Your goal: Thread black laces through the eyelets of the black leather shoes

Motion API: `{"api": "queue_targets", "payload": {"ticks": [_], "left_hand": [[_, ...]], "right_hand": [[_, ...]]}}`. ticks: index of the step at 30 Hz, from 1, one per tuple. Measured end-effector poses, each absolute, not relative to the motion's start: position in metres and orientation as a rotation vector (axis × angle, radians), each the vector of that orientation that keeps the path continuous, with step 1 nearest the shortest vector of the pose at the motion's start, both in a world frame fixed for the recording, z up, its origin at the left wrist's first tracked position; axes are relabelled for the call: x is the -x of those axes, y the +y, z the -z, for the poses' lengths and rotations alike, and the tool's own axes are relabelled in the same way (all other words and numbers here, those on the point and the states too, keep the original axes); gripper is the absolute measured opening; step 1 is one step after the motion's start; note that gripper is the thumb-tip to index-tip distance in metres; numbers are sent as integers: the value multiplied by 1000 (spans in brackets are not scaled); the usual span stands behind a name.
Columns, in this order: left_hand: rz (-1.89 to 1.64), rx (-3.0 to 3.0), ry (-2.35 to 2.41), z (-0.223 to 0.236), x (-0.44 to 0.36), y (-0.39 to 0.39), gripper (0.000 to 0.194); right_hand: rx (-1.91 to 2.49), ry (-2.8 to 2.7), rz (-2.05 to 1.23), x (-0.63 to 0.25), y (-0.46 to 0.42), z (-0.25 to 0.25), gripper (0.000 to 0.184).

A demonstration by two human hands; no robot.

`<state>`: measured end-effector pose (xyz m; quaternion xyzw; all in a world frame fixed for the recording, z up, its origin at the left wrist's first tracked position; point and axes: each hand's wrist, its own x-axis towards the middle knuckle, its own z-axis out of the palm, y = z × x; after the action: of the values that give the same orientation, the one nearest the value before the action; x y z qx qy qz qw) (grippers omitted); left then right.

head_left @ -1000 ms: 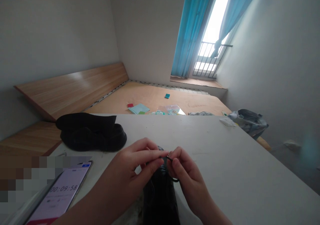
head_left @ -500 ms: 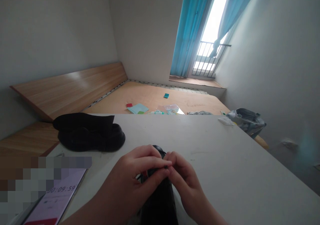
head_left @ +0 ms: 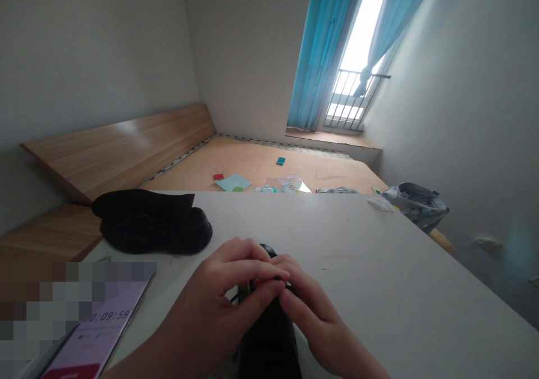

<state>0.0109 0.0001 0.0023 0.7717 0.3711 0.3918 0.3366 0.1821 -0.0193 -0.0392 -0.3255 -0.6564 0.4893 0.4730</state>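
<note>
Got a black shoe (head_left: 269, 345) front and center at the near side of the white table (head_left: 387, 261), tucked under and between both hands and poking out a little past the knuckles at the far end. Pinching a bit of black lace (head_left: 278, 278) between thumb and forefinger of the left hand (head_left: 236, 289), with barely any gap there. Bunching the right hand (head_left: 314, 303) up against it, fingertips drawn in close and touching the left ones, but honestly can't tell from this angle whether gripping any lace on that side too. Can also spot a second black shoe (head_left: 155, 236) off to the left on the table, topped with a flat black piece (head_left: 143, 204). Closer in on the left, see a phone (head_left: 107, 317) with a timer reading 00:09:59, partly pixelated over. Past the table, just a bed (head_left: 337, 168) with a wooden headboard (head_left: 126, 143), plus blue curtains (head_left: 315, 59) at the window
</note>
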Motion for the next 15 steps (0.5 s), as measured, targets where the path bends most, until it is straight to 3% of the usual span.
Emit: {"api": "queue_targets", "payload": {"ticks": [5, 7, 11, 13, 15], "left_hand": [[-1117, -2105, 989, -10, -3, -3, 18], [-1071, -2122, 999, -15, 1, -5, 25], [-844, -2195, 1046, -15, 6, -2, 51], [-647, -2252, 1059, -9, 6, 2, 65], [-446, -2293, 1094, 1, 4, 6, 73]], "right_hand": [[784, -1661, -1415, -197, -30, 31, 47], [947, -1695, -1096, -211, -40, 25, 39], [1231, -2052, -151, -240, -63, 13, 13], [1317, -2187, 254, -249, -72, 15, 14], [1428, -2252, 441, -255, -79, 23, 16]]}}
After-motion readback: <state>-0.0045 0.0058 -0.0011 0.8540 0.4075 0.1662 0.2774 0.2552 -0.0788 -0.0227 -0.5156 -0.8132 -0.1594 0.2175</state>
